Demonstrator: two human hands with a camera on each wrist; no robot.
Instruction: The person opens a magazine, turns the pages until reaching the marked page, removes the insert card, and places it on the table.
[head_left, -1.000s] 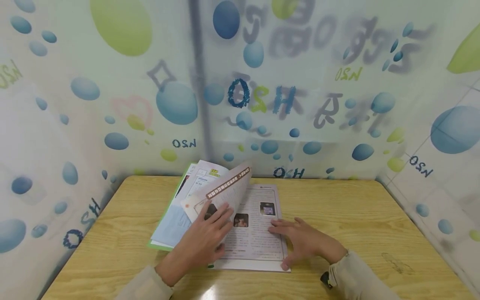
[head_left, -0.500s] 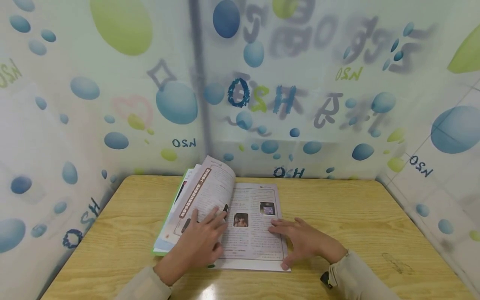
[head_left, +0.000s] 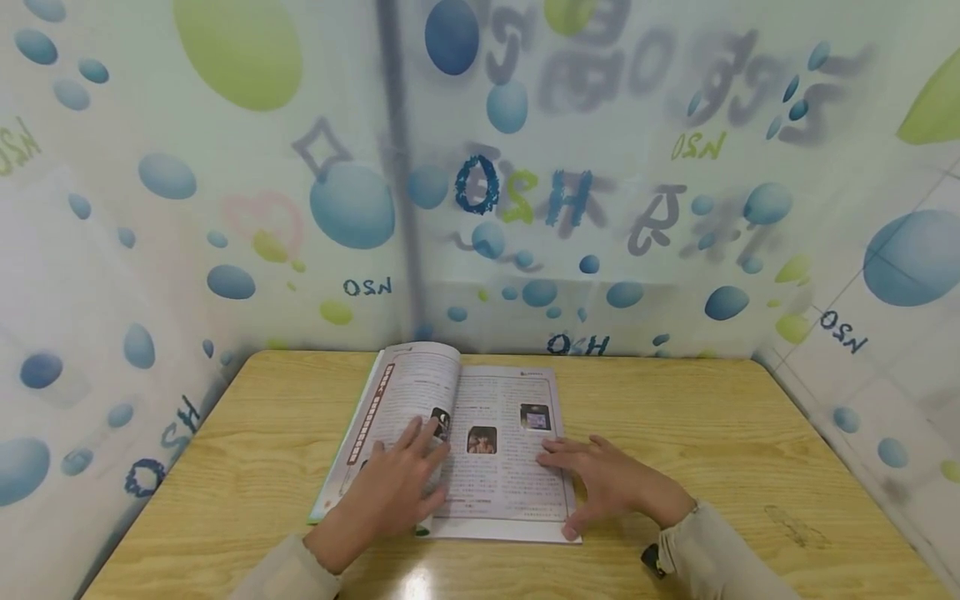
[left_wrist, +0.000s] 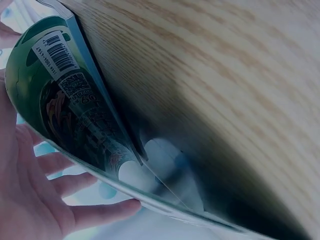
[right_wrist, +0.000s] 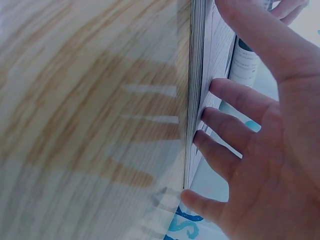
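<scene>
An open magazine (head_left: 517,479) lies on the table, its left page (head_left: 412,375) bulging up near the spine. My left hand (head_left: 393,487) rests on the lower part of that left page with its fingers spread. In the left wrist view, the green cover (left_wrist: 26,82), with a barcode, curves up off the table beside my left hand (left_wrist: 32,195). My right hand (head_left: 611,483) touches the right edge of the right page, thumb near the lower corner. Seen from the right wrist, fingertips (right_wrist: 206,142) of that hand lie against the magazine near its stacked page edges.
The wooden table (head_left: 697,433) extends to both sides of the magazine. Behind it hangs a pale curtain (head_left: 480,250) printed with blue and green bubbles. A small black object (head_left: 652,560) sits at the right sleeve.
The lifted page has swung left and now lies down over the left side, covering the sheets there. My left hand moved slightly left with it; the right hand stayed still.
</scene>
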